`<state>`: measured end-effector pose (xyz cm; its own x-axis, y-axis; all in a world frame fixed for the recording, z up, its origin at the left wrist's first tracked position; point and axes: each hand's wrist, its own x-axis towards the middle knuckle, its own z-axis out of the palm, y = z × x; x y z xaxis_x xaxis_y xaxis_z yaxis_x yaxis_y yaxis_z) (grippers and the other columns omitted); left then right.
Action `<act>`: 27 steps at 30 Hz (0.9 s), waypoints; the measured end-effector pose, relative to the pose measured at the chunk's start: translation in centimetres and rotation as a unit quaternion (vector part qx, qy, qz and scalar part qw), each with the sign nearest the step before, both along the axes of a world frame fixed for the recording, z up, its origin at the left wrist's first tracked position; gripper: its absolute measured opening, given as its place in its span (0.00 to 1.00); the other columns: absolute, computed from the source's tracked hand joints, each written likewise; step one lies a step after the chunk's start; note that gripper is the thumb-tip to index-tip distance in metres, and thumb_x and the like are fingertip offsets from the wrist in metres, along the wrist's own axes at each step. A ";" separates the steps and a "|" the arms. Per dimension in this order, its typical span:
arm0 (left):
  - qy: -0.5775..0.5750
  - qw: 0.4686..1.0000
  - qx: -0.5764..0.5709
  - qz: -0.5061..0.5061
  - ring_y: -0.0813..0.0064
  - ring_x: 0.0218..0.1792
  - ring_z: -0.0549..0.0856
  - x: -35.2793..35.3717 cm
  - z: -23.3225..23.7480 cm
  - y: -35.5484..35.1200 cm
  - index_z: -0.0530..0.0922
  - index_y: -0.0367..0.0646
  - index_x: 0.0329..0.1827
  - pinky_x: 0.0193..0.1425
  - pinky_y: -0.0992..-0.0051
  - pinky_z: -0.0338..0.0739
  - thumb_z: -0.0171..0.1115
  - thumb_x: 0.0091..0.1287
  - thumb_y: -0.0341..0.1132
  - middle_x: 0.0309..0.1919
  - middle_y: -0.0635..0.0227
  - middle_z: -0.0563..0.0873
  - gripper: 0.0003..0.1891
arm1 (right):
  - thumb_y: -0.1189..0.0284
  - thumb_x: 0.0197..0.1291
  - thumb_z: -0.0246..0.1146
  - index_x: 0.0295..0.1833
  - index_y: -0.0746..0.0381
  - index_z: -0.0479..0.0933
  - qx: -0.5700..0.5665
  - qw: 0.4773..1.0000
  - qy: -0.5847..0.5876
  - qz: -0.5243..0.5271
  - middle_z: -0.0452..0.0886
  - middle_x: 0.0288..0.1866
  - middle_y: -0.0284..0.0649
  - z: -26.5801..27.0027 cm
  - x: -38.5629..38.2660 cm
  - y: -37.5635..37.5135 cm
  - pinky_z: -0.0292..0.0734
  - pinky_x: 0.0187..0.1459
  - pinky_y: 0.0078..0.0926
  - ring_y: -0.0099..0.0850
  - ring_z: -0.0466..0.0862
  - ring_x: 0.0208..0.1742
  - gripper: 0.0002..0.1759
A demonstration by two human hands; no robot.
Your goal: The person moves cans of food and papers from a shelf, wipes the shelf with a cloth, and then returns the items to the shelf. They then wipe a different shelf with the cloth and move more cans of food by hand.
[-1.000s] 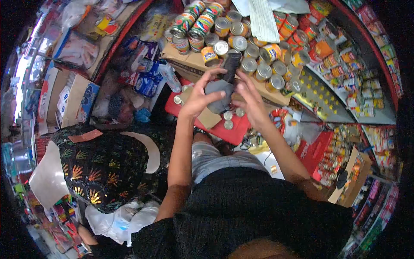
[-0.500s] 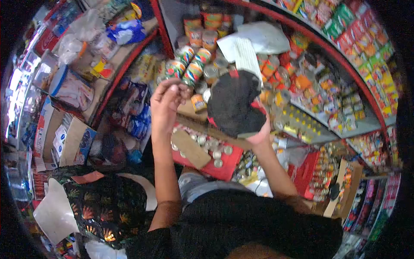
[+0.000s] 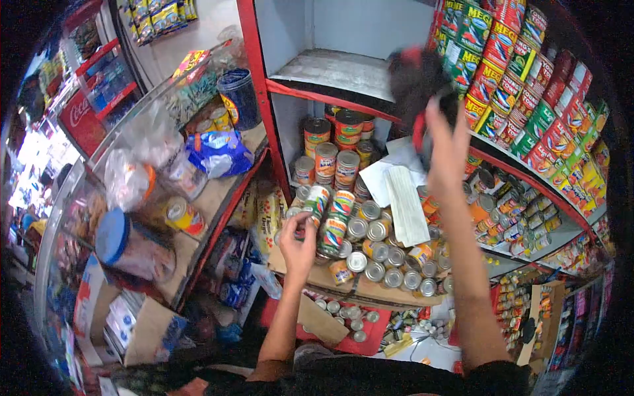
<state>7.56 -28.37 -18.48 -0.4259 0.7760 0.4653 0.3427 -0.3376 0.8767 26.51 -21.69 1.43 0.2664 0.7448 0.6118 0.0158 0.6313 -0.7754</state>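
Observation:
In the head view, my left hand has its fingers closed around the near end of a can on the shelf, mostly covered by them. Beside it lie green-and-orange labelled sardine cans on their sides, on top of other cans. My right hand is raised in front of the upper shelf, gripping a black cap with red trim. Motion blurs the cap, and its grip is partly hidden. Below it, a white folded sheet lies across the cans.
Bare-ended tins crowd the shelf in front. Stacked labelled cans stand upper right. At left, a counter carries a blue-lidded tub and a blue packet. A red tray with tins lies below.
My view has tilted up. The right hand has lifted the cap up and right, toward the upper shelf. My left hand has come down onto the sardine cans and closed on one.

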 end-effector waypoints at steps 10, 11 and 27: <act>0.109 0.971 0.211 0.038 0.59 0.46 0.77 -5.4 7.9 10.2 0.76 0.35 0.44 0.54 0.67 0.70 0.55 0.60 0.23 0.43 0.56 0.78 0.10 | 0.72 0.61 0.53 0.62 0.64 0.67 -0.239 0.781 -0.542 0.196 0.73 0.59 0.45 3.4 -2.4 20.1 0.60 0.62 0.29 0.35 0.70 0.58 0.23; 0.113 0.963 0.234 0.067 0.59 0.49 0.76 -5.9 9.4 12.1 0.76 0.36 0.46 0.56 0.65 0.68 0.56 0.61 0.25 0.45 0.55 0.77 0.11 | 0.72 0.61 0.53 0.62 0.64 0.67 -0.239 0.781 -0.544 0.195 0.73 0.59 0.45 3.2 -2.8 21.2 0.60 0.62 0.29 0.35 0.70 0.58 0.23; 0.208 0.841 0.496 0.061 0.62 0.47 0.77 -6.0 10.6 28.8 0.72 0.43 0.44 0.61 0.58 0.61 0.55 0.57 0.31 0.44 0.62 0.78 0.12 | 0.78 0.48 0.61 0.50 0.61 0.79 -0.020 0.803 -0.549 0.229 0.77 0.44 0.42 2.5 -7.7 27.1 0.67 0.55 0.25 0.33 0.75 0.49 0.20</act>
<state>1.59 0.45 -7.90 -0.1141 -0.1199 0.9862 0.6354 -0.7719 -0.0203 18.80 5.44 3.91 -0.7256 0.6355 0.2639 0.4778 0.7412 -0.4715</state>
